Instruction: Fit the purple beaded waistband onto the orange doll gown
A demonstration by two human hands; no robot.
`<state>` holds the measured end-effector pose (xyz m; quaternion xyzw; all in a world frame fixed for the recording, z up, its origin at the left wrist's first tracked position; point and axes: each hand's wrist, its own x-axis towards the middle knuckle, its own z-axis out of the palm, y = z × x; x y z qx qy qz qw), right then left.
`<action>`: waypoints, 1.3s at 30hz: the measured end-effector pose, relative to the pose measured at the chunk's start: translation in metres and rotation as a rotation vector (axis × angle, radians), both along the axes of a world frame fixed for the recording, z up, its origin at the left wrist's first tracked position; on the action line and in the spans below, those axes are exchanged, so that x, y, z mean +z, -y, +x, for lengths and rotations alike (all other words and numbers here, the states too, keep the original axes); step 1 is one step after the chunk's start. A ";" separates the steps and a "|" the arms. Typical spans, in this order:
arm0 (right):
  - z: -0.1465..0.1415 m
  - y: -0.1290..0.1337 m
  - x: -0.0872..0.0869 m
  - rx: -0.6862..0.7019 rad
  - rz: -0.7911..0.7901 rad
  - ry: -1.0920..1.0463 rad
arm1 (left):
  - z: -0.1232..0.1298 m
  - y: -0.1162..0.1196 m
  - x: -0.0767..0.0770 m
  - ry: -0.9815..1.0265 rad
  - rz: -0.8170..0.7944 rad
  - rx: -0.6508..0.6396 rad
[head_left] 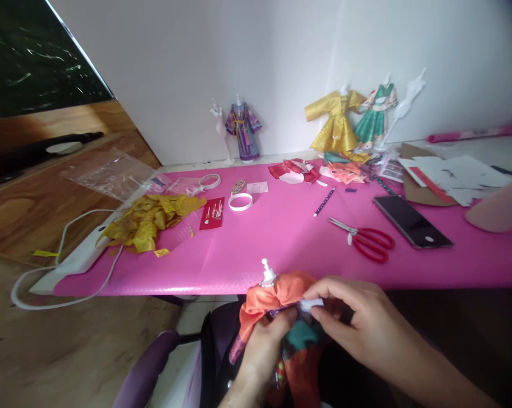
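Note:
An orange doll dress (297,284) with puffed shoulders and teal and purple parts is on a small white doll mannequin (268,273), below the table's front edge. My left hand (260,345) is closed around the dress at its waist, thumb on top. My right hand (358,317) pinches a small white strip (311,304) between thumb and fingers at the dress's right side. Whether the strip is attached to the dress, I cannot tell. The lower part of the dress is blurred and partly hidden by my hands.
On the pink table (264,243) lie red-handled scissors (370,241), a phone (413,221), a pen (324,202), tape rolls (240,202), a red card (212,213) and yellow fabric (154,218). Dressed mannequins (243,130) stand along the wall. A power strip (80,258) crosses the left edge.

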<state>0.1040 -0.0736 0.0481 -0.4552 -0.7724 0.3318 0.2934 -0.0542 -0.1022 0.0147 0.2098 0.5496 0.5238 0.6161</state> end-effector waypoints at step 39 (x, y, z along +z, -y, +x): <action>-0.016 0.008 -0.007 -0.082 0.024 -0.247 | -0.006 0.004 -0.010 0.117 0.090 -0.185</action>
